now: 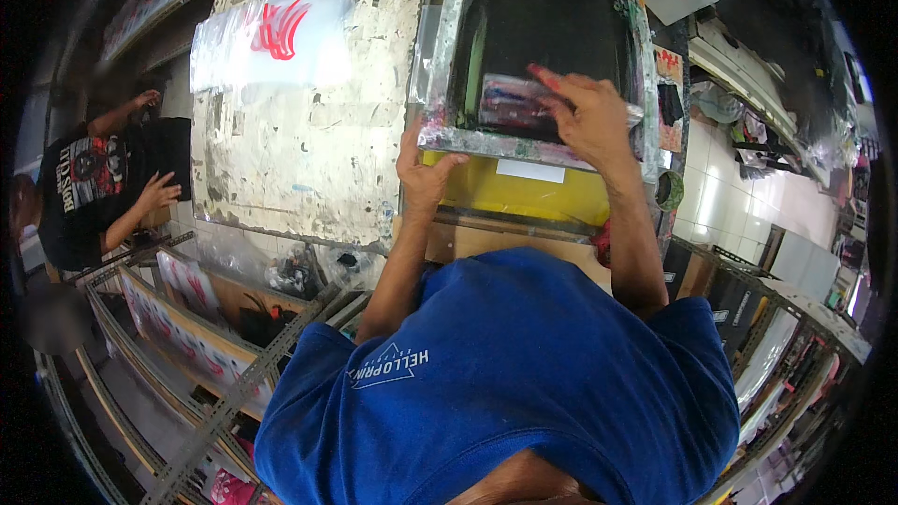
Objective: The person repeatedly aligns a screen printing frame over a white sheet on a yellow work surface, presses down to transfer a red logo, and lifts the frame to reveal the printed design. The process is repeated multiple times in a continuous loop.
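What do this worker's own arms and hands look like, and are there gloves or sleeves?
Ordinary human arms, with short blue sleeves and bare forearms. Both the left hand and the right hand are ungloved, and the right one has red staining on its fingers.

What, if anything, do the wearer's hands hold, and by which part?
The left hand grips the framed screen at its near left corner; the right hand appears to hold a flat tool toward its right end.
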A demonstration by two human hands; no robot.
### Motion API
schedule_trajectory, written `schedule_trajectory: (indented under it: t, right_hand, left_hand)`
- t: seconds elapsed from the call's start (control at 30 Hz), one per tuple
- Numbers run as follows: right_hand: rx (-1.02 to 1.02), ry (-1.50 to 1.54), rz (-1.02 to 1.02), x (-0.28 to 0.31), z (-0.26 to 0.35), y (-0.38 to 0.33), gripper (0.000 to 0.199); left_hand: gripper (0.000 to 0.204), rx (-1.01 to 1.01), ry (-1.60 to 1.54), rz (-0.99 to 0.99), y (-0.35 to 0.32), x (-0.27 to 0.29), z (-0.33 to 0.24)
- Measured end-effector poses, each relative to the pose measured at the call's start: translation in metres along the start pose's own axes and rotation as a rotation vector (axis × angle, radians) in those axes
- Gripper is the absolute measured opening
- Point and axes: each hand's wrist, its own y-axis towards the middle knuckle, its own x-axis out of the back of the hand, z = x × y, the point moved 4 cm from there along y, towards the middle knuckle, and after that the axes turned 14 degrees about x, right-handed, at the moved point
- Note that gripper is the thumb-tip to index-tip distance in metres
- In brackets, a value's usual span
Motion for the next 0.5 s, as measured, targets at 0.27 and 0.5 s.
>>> schedule_trajectory:
  t: [0.27,0.5]
  right_hand:
    - [-0.069,-0.136,0.282,-0.077,-0.020,-0.029,0.066]
    - [0.014,-0.246,0.037,-0.088,-0.110,0.046,0.067]
  left_hand:
    - [0.068,-0.251,0.594,-0.216,-0.010,0.005,-0.001]
    - [0.069,-0.174,0.592,-0.171,-0.015,0.007,-0.002]
